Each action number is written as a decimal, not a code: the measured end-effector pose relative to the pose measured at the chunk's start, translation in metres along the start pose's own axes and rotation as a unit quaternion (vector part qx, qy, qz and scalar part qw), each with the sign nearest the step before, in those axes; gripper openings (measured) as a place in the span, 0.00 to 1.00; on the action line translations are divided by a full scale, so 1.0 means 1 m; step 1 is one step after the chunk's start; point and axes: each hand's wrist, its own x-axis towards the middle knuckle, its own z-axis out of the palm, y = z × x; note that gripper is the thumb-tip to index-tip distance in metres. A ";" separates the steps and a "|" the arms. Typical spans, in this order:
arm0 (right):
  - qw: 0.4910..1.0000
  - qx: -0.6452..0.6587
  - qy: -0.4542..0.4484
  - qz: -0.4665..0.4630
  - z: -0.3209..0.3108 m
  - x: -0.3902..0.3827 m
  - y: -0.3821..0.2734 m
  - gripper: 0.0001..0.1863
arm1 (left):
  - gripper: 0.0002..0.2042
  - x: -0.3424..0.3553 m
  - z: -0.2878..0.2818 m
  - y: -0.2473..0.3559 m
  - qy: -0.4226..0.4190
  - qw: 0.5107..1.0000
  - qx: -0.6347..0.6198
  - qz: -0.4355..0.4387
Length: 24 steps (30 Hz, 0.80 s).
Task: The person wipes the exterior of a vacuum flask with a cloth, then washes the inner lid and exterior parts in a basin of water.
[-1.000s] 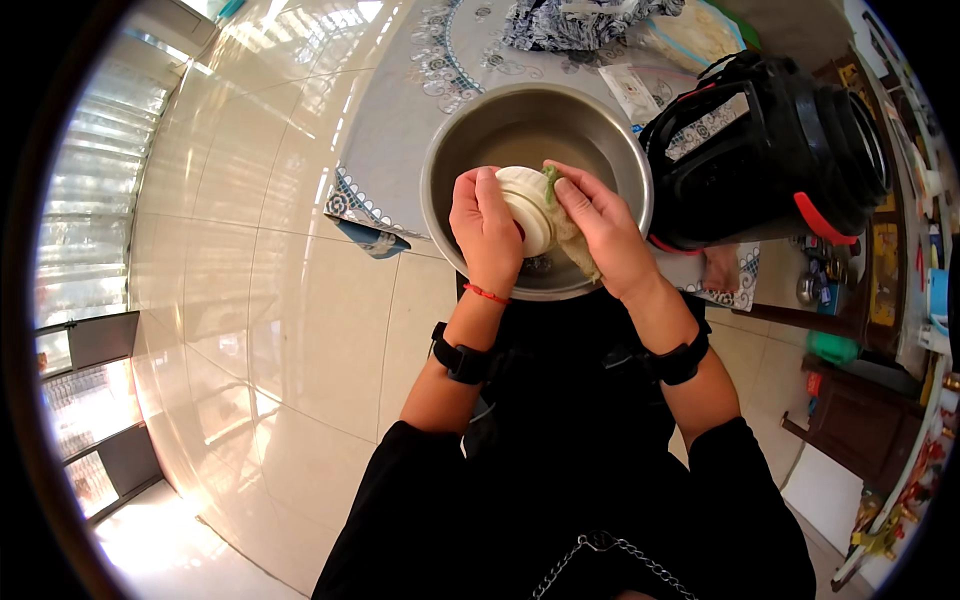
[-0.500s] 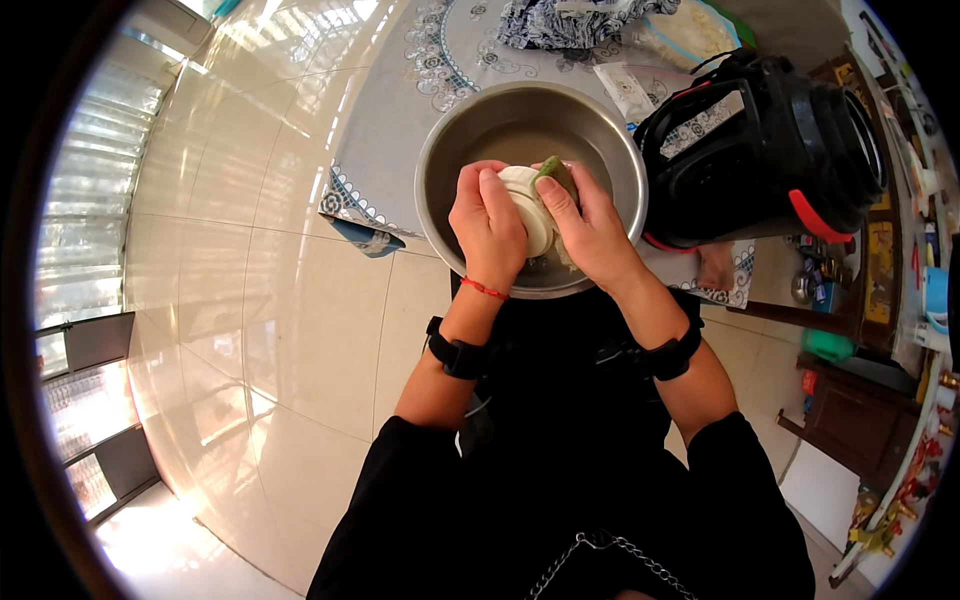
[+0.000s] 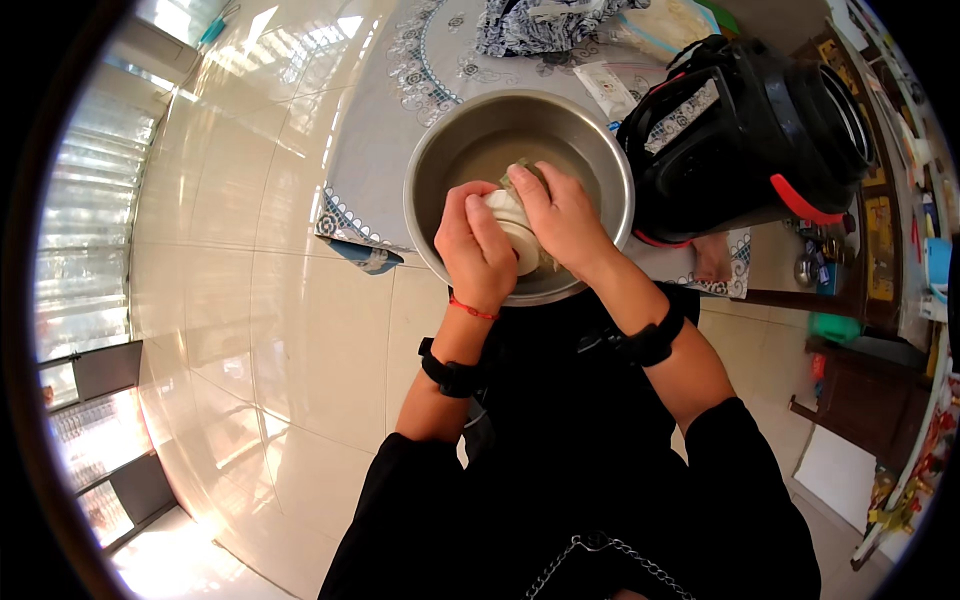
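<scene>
My left hand (image 3: 476, 246) grips a white round piece with a stepped base (image 3: 522, 248), perhaps a lid or stopper; its kind is not certain. Against its upper part, my right hand (image 3: 568, 222) presses a greenish scrubbing pad (image 3: 522, 176), mostly covered by the fingers. Both hands are closed and meet over the near half of a wide steel basin (image 3: 428, 165). Shallow, cloudy liquid (image 3: 500, 150) lies in the basin.
Right of the basin is a large black jug with red trim (image 3: 755, 150), open at the mouth. A patterned grey tablecloth (image 3: 370, 150) covers the table. Behind lie a white packet (image 3: 605, 90), a black-and-white patterned cloth (image 3: 545, 28) and a clear bag (image 3: 665, 30). Tiled floor (image 3: 310, 350) extends left.
My right hand has shifted left and turned over the pad, covering more of it. The white piece stays in my left hand. The whole view has shifted slightly.
</scene>
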 end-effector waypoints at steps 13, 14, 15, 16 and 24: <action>0.998 0.032 0.029 0.034 0.011 0.003 0.019 0.20 | 0.16 0.002 -0.004 -0.002 -0.040 0.998 0.049 -0.003; 0.985 0.127 -0.008 0.113 0.008 0.004 0.016 0.21 | 0.16 0.002 -0.006 -0.004 -0.039 0.998 0.051 -0.004; 0.985 0.128 -0.011 0.114 0.006 0.006 0.014 0.21 | 0.15 0.002 -0.008 -0.007 -0.044 0.999 0.027 -0.009; 0.978 0.128 -0.048 0.158 0.003 0.007 0.013 0.22 | 0.14 0.002 -0.009 -0.010 -0.048 0.999 0.004 -0.015; 0.942 -0.273 0.074 0.180 -0.006 0.040 0.093 0.23 | 0.18 0.017 -0.009 -0.018 -0.050 0.959 -0.238 -0.144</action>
